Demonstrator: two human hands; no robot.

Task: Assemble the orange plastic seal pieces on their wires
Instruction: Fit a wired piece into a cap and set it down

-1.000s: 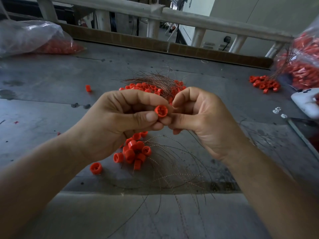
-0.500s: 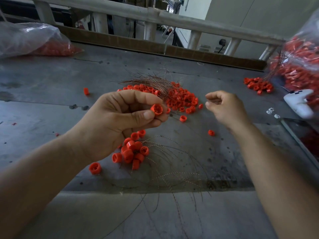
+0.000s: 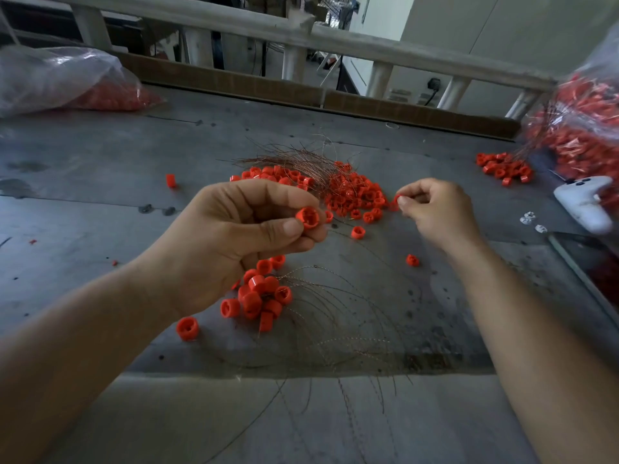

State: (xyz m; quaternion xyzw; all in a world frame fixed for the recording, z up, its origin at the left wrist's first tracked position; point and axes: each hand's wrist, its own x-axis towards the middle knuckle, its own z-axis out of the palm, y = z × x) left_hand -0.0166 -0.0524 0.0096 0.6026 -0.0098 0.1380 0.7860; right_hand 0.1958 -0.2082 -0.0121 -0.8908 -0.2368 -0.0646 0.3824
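Note:
My left hand (image 3: pixel 234 242) pinches an orange seal cap (image 3: pixel 308 217) between thumb and forefinger, above the table's middle. My right hand (image 3: pixel 435 209) pinches a small orange seal piece (image 3: pixel 397 198) at the right edge of the loose pile of orange pieces (image 3: pixel 355 195). A bundle of thin copper wires (image 3: pixel 298 160) lies on the far side of that pile. Below my left hand sits a cluster of orange seals on wires (image 3: pixel 261 296), their wires (image 3: pixel 335 316) fanning toward the near right.
A plastic bag of orange parts (image 3: pixel 67 82) lies far left, another bag (image 3: pixel 582 128) stands far right with a small orange heap (image 3: pixel 504 169) beside it. A white handheld device (image 3: pixel 584 202) rests at right. Single orange pieces (image 3: pixel 412 260) dot the grey table (image 3: pixel 100 169). A wooden rail (image 3: pixel 335 38) closes the back.
My hands, joined at the cap a second ago, have parted. The right hand went right and forward to the loose pile and now pinches a small orange piece. The left hand kept its cap.

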